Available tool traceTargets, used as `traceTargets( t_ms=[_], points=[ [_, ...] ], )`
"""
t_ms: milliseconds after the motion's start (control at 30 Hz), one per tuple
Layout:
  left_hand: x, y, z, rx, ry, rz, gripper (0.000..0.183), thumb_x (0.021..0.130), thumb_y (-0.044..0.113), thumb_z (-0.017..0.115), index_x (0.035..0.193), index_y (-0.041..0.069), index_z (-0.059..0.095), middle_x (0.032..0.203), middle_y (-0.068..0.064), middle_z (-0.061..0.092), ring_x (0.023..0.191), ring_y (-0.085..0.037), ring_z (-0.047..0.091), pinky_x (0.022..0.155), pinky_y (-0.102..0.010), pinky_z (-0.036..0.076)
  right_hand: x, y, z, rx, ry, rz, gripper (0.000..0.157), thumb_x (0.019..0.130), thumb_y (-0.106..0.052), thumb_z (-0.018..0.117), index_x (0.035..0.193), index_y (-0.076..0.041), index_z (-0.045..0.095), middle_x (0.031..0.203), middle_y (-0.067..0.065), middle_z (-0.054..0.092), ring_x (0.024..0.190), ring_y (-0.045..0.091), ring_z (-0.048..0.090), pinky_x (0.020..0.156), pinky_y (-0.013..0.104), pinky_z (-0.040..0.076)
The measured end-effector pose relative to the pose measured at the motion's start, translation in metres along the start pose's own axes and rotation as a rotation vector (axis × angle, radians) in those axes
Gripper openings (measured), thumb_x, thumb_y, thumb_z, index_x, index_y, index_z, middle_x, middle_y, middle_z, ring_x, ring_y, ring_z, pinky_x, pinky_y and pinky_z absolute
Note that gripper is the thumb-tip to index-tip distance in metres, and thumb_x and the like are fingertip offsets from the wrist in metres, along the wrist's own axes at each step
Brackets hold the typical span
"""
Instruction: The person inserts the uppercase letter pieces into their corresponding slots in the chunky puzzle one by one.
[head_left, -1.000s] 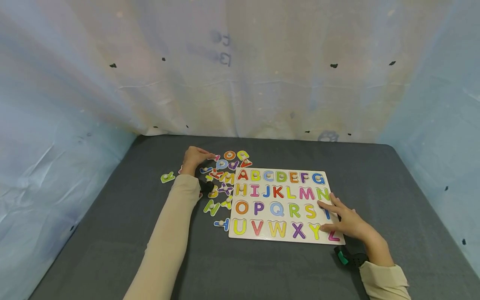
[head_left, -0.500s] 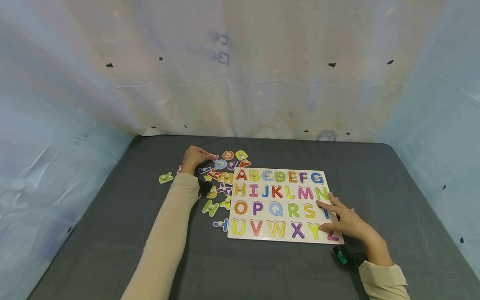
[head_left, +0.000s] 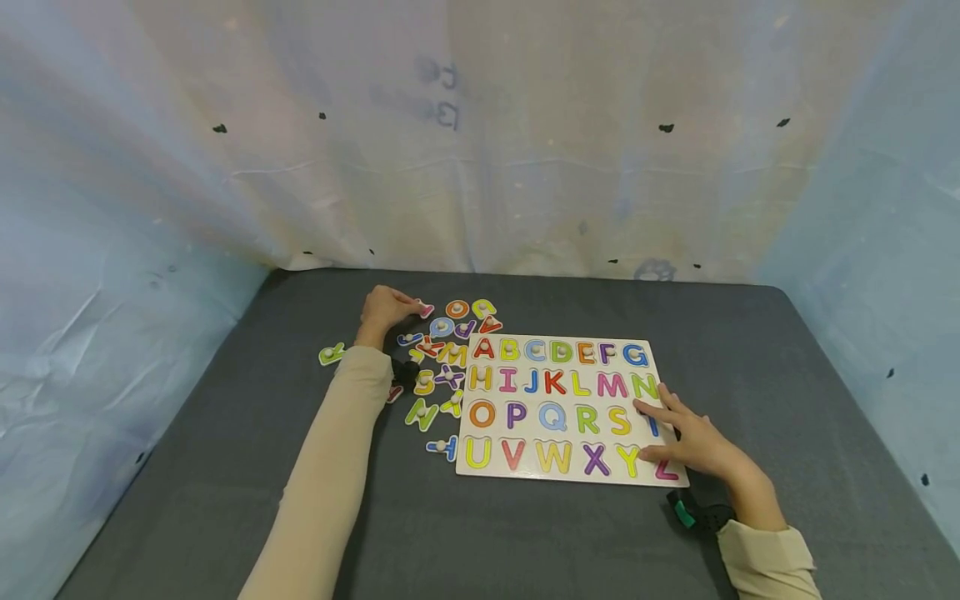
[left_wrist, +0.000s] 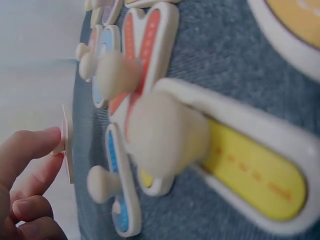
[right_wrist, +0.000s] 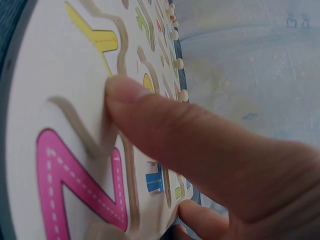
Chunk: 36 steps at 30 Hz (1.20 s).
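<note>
My left hand (head_left: pixel 384 315) is at the far left of the board, thumb and finger pinching a small pink letter piece (head_left: pixel 425 309) by its knob. In the left wrist view this piece (left_wrist: pixel 68 145) is seen edge-on, while the other fingers curl below. My right hand (head_left: pixel 693 440) rests with spread fingers on the right edge of the white alphabet puzzle board (head_left: pixel 573 482). In the right wrist view its thumb (right_wrist: pixel 165 130) lies between the yellow Y and the pink Z recesses. Knobbed pieces A to H sit in the board; the recesses from I onward are without pieces.
Several loose knobbed letters lie left of the board, among them a green N (head_left: pixel 422 414), a blue T (head_left: pixel 442 447) and an orange O (head_left: pixel 457 309). A green R (head_left: pixel 332 354) lies farther left. The dark grey table (head_left: pixel 525 542) has curtains behind and beside it.
My left hand has moved slightly back and left with the pink letter piece, which now shows more fully. The right hand stays on the board.
</note>
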<state>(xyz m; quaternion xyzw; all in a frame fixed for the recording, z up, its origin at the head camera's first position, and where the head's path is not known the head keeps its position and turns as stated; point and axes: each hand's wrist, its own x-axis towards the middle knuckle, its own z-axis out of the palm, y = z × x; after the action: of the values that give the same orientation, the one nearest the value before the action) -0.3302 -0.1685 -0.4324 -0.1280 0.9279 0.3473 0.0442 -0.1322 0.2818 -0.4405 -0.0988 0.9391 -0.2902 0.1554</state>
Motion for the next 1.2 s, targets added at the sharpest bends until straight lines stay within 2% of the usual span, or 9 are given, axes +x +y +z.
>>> traceTargets(
  t_ms=[200,400,567,767,933,1067,1200],
  points=[
    [-0.005,0.0,-0.005,-0.007,0.029,0.043,0.034,0.087,0.036,0.07,0.106,0.008,0.074,0.123,-0.013,0.067,0.115,-0.031,0.059,0.102,-0.048,0.043,0.0,0.0,0.0,0.004,-0.002,-0.008,0.084,0.075,-0.033,0.08,0.143,-0.002,0.042,0.155,0.036,0.011,0.139,0.061,0.012,0.099,0.082,0.005],
    [-0.013,0.004,-0.008,-0.024,0.062,0.138,0.034,0.086,0.035,0.071,0.105,0.007,0.075,0.116,-0.014,0.071,0.109,-0.032,0.063,0.096,-0.047,0.047,0.0,0.0,-0.001,0.009,-0.005,-0.011,0.084,0.074,-0.032,0.08,0.143,-0.002,0.042,0.155,0.036,0.01,0.138,0.062,0.012,0.098,0.082,0.005],
    [-0.023,0.009,-0.008,-0.035,0.065,0.205,0.035,0.085,0.035,0.072,0.105,0.007,0.075,0.119,-0.016,0.069,0.112,-0.033,0.063,0.095,-0.047,0.049,0.001,0.001,-0.001,0.003,-0.001,-0.007,0.084,0.074,-0.033,0.08,0.143,-0.002,0.043,0.155,0.035,0.011,0.139,0.062,0.012,0.099,0.082,0.005],
    [-0.037,0.014,-0.007,-0.061,0.046,0.222,0.033,0.086,0.035,0.071,0.105,0.009,0.075,0.129,-0.015,0.064,0.122,-0.033,0.059,0.098,-0.049,0.048,0.0,0.001,-0.001,0.003,-0.005,-0.011,0.084,0.074,-0.033,0.08,0.143,-0.003,0.042,0.155,0.036,0.011,0.139,0.062,0.012,0.099,0.082,0.005],
    [-0.047,0.017,-0.007,-0.102,0.001,0.25,0.031,0.086,0.033,0.072,0.105,0.009,0.075,0.134,-0.014,0.06,0.124,-0.034,0.058,0.098,-0.048,0.049,0.0,0.001,-0.001,0.011,-0.007,-0.015,0.084,0.074,-0.033,0.08,0.143,-0.002,0.042,0.155,0.036,0.01,0.138,0.062,0.012,0.099,0.082,0.005],
    [-0.056,0.021,-0.006,-0.119,-0.023,0.273,0.03,0.085,0.032,0.072,0.104,0.008,0.075,0.135,-0.015,0.06,0.124,-0.035,0.058,0.097,-0.048,0.05,0.0,0.002,-0.001,0.018,-0.008,-0.015,0.084,0.074,-0.032,0.08,0.143,-0.002,0.042,0.155,0.036,0.01,0.138,0.062,0.011,0.098,0.082,0.004],
    [-0.065,0.025,-0.002,-0.143,-0.013,0.311,0.029,0.085,0.03,0.073,0.102,0.007,0.075,0.132,-0.016,0.062,0.123,-0.036,0.058,0.099,-0.048,0.049,0.0,0.002,-0.002,0.015,-0.009,-0.015,0.084,0.075,-0.032,0.08,0.143,-0.002,0.042,0.155,0.036,0.01,0.139,0.062,0.011,0.098,0.082,0.004]
  ],
)
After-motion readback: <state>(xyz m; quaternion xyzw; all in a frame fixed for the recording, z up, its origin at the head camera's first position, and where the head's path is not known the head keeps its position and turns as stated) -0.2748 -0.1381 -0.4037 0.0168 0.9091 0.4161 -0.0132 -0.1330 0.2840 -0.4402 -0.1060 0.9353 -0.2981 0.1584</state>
